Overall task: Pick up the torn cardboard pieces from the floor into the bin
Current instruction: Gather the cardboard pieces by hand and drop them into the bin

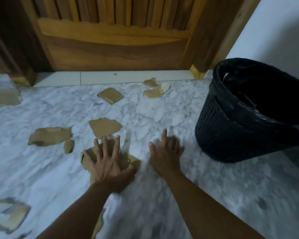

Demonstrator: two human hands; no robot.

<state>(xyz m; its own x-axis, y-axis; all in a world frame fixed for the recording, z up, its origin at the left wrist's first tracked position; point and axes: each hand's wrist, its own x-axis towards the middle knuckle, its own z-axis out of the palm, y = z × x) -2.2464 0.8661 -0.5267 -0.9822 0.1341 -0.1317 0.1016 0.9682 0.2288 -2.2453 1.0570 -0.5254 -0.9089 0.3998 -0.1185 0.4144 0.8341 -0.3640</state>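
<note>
torn cardboard pieces (104, 128) lie scattered across a marbled floor (162, 107) before a wooden door (114, 40). the left hand (107, 159), fingers spread, presses flat on one cardboard piece (135, 163), while the right hand (166, 152) hovers open and empty beside it. a black mesh bin (231, 135) stands tilted at right.

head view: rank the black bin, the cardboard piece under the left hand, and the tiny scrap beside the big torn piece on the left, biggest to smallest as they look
1. black bin, by far the largest.
2. cardboard piece under the left hand: partly covered, so its full size is unsure.
3. tiny scrap, clearly the smallest.
</note>
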